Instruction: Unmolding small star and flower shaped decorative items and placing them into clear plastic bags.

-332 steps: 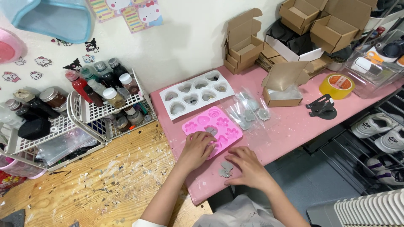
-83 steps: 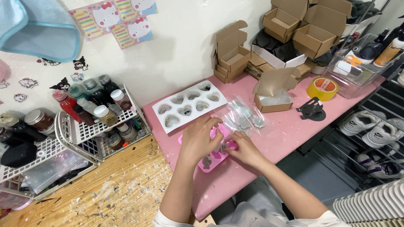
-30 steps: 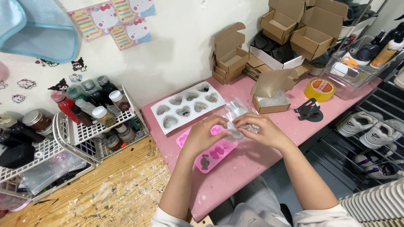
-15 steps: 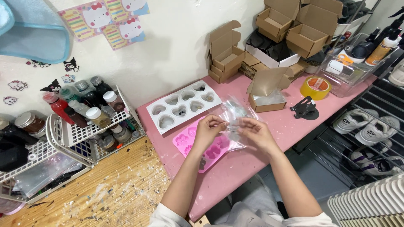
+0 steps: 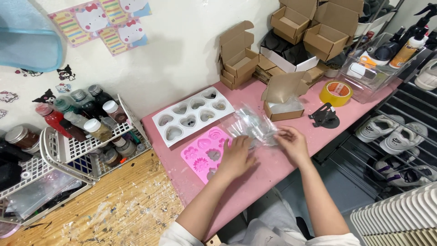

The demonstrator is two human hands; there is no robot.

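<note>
My left hand (image 5: 237, 158) rests over the right end of a pink silicone mould (image 5: 202, 154) with flower-shaped cavities, its fingers pinching the near edge of a clear plastic bag (image 5: 251, 126). On the bag's other side my right hand (image 5: 293, 144) grips the same bag. The crinkled bag sits just above the pink table (image 5: 282, 168), and what it holds cannot be made out. Behind the pink mould lies a white mould (image 5: 191, 114) with heart-shaped cavities.
An open small cardboard box (image 5: 282, 98) stands right behind the bag. A yellow tape roll (image 5: 336, 93) and a black clip (image 5: 325, 117) lie to the right. More cardboard boxes (image 5: 291, 27) are stacked at the back. A white wire rack of bottles (image 5: 86, 132) stands left.
Both hands moved off the pink mould and lifted the clear bag from the table. The bag now sits between them, shifted to the right of the mould.
</note>
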